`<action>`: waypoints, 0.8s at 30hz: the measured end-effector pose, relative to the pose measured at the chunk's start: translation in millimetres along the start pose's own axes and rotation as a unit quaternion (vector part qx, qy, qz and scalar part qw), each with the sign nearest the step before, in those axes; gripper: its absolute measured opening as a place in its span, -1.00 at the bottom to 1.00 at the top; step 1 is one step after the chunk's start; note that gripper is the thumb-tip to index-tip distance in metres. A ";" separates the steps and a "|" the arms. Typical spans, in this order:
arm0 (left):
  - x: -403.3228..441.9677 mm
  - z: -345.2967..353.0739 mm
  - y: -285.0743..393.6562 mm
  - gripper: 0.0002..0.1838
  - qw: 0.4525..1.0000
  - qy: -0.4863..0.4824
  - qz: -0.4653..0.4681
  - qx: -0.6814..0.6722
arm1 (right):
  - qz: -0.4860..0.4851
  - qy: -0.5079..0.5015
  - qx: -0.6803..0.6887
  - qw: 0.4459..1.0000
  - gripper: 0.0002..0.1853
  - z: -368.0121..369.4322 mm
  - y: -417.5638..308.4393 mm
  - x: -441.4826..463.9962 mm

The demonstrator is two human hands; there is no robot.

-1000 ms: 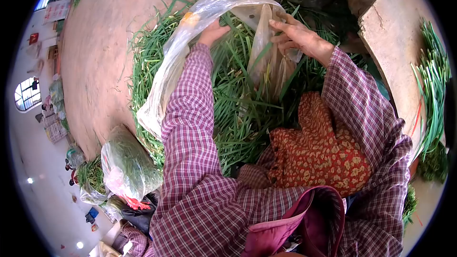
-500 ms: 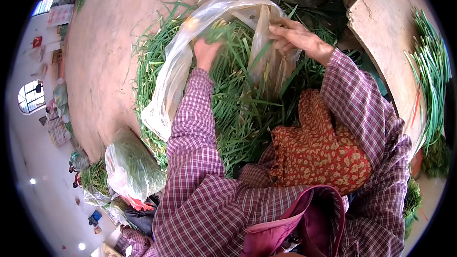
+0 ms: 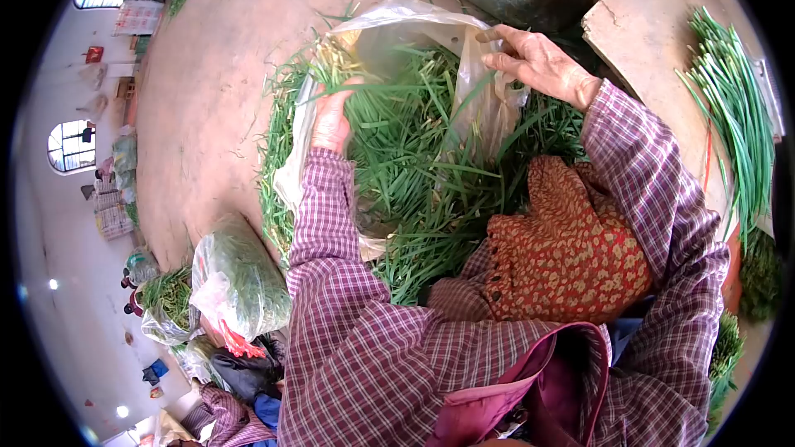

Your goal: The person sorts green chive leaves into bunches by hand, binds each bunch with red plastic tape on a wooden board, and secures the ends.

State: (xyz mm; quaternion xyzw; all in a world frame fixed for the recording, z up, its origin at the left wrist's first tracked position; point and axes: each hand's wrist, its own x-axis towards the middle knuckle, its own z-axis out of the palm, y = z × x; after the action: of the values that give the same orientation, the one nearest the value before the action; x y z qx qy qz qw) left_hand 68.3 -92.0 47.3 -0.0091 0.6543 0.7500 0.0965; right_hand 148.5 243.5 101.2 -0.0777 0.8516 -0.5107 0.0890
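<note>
Crinkly translucent plastic bag (image 3: 489, 116), mouth open, near 12 o'clock. Left hand (image 3: 331, 122), 11 o'clock, curled round slim green stalks (image 3: 333, 62). Right hand (image 3: 548, 68), 1 o'clock, fingers parted at filmy rim; pinch unclear.

The single head view looks forward and down from close above, its edges seemingly warped.

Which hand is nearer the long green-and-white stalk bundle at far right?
Right. The bundle lies rightward of the right hand; the left hand is farther off, across the clear plastic bag.
</note>
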 end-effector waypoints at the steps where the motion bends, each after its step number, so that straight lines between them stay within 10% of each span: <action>1: -6.1 5.6 17.3 -0.58 0.999 0.002 0.000 -0.040 | -0.085 0.040 -0.091 0.991 -0.45 -2.0 -13.6 -2.8; 11: -63.0 103.7 123.4 -0.69 0.967 -0.141 -0.057 -0.206 | -0.135 0.081 -0.128 0.979 0.21 68.1 -73.5 -64.0; 16: -93.7 137.7 123.8 -0.62 0.958 -0.187 -0.047 -0.213 | -0.054 0.092 -0.043 0.993 -0.48 79.2 -97.8 -99.8; 24: -151.3 149.3 100.2 -0.59 0.966 -0.250 -0.006 -0.059 | -0.048 0.154 -0.156 0.975 -0.26 82.1 -116.0 -133.4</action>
State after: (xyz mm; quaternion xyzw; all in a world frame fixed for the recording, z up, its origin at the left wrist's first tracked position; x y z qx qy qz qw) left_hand 218.0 22.1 188.2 0.1694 0.5637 0.7652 0.2607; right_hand 301.9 148.9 175.3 -0.0523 0.9194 -0.3814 -0.0809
